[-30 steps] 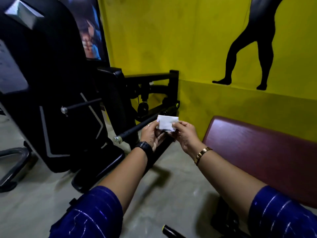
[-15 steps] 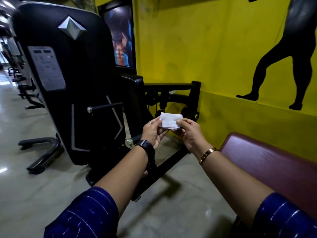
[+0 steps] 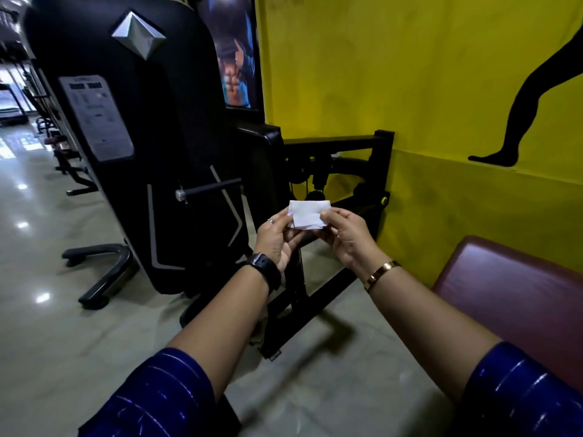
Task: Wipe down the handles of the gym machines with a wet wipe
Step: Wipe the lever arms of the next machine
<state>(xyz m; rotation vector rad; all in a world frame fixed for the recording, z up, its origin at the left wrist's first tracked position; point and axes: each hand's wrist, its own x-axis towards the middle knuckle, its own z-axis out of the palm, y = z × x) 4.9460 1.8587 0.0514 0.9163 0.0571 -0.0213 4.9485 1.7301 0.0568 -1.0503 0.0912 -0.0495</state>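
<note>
I hold the wet wipe (image 3: 308, 214) pinched at both side edges, left hand (image 3: 277, 238) and right hand (image 3: 345, 234) each curled on it, in the air before the machine (image 3: 157, 121), touching no handle yet. Pulling the sides apart could tear the thin sheet, or one pinch could slip and drop it to the floor (image 3: 63, 342). The black handle bar (image 3: 209, 190) juts out left of the wipe with open room around it; the maroon pad (image 3: 520, 285) and yellow wall (image 3: 410, 74) crowd my right.

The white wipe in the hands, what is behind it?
Behind the wipe, pinched by the left hand and right hand, stands the black machine frame before the yellow wall. The wipe hides part of that frame.
</note>
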